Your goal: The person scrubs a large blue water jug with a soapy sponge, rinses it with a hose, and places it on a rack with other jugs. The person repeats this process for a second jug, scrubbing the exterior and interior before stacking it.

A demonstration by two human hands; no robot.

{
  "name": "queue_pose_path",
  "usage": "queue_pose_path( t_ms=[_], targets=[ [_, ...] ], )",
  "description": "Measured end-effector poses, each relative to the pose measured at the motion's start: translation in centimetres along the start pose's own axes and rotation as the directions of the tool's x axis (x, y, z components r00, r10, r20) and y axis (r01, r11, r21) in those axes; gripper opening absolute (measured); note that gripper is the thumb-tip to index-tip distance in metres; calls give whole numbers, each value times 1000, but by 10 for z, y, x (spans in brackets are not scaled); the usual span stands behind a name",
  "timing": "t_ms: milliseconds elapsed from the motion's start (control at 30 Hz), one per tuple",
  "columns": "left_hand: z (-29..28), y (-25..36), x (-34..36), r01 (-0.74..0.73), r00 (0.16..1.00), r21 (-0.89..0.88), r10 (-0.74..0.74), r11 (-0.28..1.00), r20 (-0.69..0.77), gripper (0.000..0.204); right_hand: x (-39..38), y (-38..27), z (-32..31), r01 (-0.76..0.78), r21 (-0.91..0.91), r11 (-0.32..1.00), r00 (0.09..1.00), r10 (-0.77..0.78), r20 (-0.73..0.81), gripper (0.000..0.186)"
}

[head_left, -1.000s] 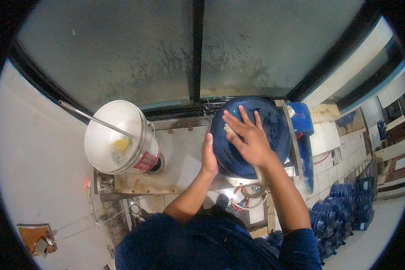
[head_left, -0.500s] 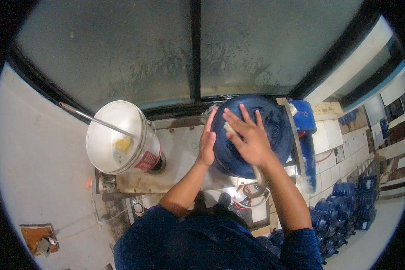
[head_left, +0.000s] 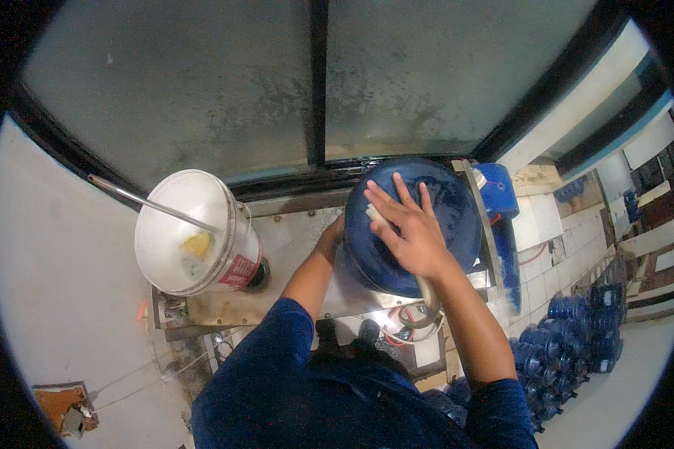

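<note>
A big dark blue water jug (head_left: 453, 224) stands on the metal counter with its wet round end facing up. On that end lies my right hand (head_left: 412, 232), fingers spread, with a pale hose (head_left: 429, 292) held beneath the palm. The hose's end pokes out between thumb and forefinger and points across the jug. My left hand (head_left: 335, 230) is low against the jug's left side; its fingers are hidden behind the jug and my wrist.
A white bucket (head_left: 151, 254) at the left holds a yellow sponge (head_left: 198, 245) and a metal rod (head_left: 138, 198). Behind the metal counter (head_left: 292, 258) rise dark-framed glass panes (head_left: 397, 82). Several blue jugs (head_left: 550, 352) are stacked at the lower right.
My left hand has dropped from the jug's upper left edge down along its side. My right hand stays on top with the hose.
</note>
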State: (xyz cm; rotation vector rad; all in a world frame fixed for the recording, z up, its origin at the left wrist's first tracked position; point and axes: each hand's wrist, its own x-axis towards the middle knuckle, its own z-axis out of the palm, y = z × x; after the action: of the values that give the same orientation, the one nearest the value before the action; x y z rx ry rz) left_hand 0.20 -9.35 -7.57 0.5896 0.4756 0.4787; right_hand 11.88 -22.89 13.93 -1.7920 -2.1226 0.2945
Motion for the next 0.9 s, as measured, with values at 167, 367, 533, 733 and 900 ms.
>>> queue_pose_path(
  t_ms=[167,367,533,733,900],
  targets=[
    [-43,-78,-4,-191,966,20,191,981,-175,71,10,5,-2,15,21,1000,1000,-15,2,53],
    [-59,-82,9,-158,985,-28,156,987,-79,70,8,9,2,86,-37,996,996,-86,19,55],
    [-53,-55,21,-73,997,-79,75,994,28,69,8,5,4,89,37,995,995,-91,50,53],
    [-32,-140,-21,-381,854,74,382,922,-354,68,14,-1,1,56,60,997,998,-58,19,52],
    [-27,-112,-15,-333,922,-23,321,943,-217,66,1,0,-11,113,34,993,991,-115,67,50]
  ],
)
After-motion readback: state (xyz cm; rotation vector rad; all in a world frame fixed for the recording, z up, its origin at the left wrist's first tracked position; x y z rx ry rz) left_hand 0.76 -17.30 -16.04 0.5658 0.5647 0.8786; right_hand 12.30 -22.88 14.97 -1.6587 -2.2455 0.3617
